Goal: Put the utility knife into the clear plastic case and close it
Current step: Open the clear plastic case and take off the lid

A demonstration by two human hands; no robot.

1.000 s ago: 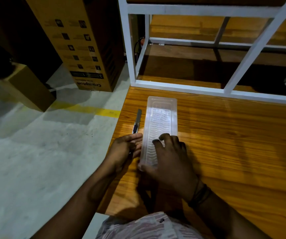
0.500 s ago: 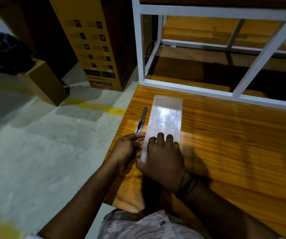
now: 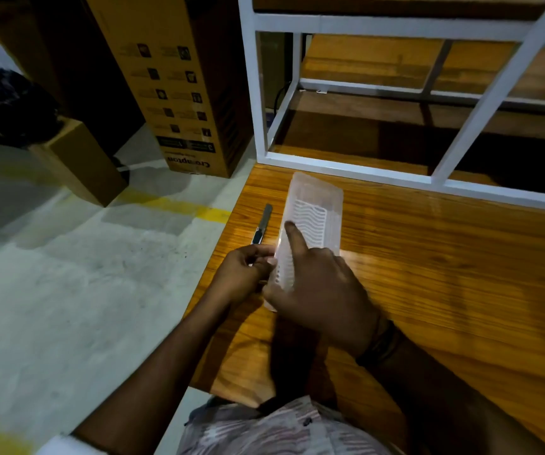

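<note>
The clear plastic case (image 3: 317, 211) lies lengthwise on the wooden table (image 3: 445, 274), near its left edge, with the lid down and its near end slightly raised. My right hand (image 3: 323, 290) grips that near end, thumb at the corner and index finger stretched out on the ribbed lid. My left hand (image 3: 243, 274) is curled at the case's near left edge, fingertips pinching the rim. The utility knife (image 3: 262, 224), slim and grey, rests on the table just left of the case; its near end runs under my left fingers.
The table's left edge drops to a concrete floor right beside the knife. A white metal frame (image 3: 297, 160) stands along the table's far side. A tall cardboard box (image 3: 179, 93) and a smaller one (image 3: 77, 159) stand on the floor at the left.
My right hand went from lying flat on the lid to gripping the near end with the index finger extended. The case has tilted slightly. The knife has stayed where it was.
</note>
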